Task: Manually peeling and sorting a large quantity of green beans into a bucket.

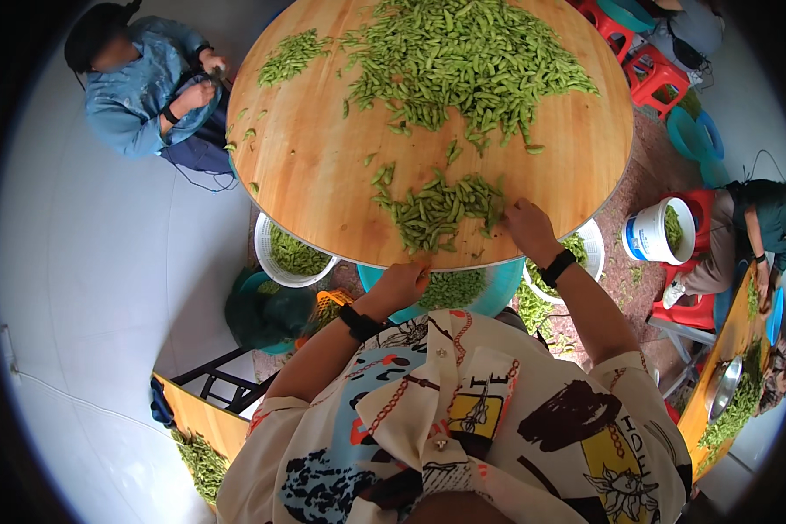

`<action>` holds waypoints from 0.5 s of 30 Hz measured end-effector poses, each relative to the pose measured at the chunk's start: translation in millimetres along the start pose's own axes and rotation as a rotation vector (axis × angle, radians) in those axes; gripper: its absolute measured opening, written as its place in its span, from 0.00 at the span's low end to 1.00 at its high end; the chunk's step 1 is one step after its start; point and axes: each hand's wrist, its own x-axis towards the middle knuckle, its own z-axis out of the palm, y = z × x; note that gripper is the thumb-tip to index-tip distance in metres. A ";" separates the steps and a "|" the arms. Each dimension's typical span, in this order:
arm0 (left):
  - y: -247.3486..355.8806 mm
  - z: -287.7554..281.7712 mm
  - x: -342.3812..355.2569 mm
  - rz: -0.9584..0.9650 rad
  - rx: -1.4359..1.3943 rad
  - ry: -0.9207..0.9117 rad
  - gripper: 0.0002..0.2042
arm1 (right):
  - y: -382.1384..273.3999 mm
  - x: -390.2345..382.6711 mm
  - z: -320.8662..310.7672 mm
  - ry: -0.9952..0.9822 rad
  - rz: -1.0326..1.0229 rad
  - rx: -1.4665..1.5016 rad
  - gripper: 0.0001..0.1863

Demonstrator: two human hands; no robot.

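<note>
Green soybean pods lie on a round wooden table (314, 157): a large heap (472, 61) at the far side and a smaller pile (432, 210) close to me. At the table's near edge, just below the smaller pile, my left hand (396, 288) is closed. A bit of orange shows at its fingertips, too small to name. My right hand (533, 231) reaches over the edge to the right side of that pile. Its fingers are pinched together against the outermost pods, and what they hold is hidden. Each wrist wears a black band.
Below the near edge stand a teal basin (498, 293) with shelled beans or pods, a white basket (266, 236) left and another (596, 249) right. A person in blue (135, 96) sits left; another (751, 218) works right, beside a white bucket (646, 234) and red stools (655, 83).
</note>
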 end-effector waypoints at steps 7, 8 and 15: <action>-4.0 -7.0 -9.4 -0.159 -0.225 -0.066 0.10 | 8.5 6.8 -20.9 0.043 0.279 0.417 0.09; -7.7 -4.6 -8.1 -0.172 -0.212 -0.065 0.11 | 13.0 6.6 -24.5 -0.031 0.393 0.670 0.09; -6.6 -12.4 -10.6 -0.178 -0.143 -0.287 0.12 | -6.5 1.2 -41.2 -0.247 0.650 1.532 0.11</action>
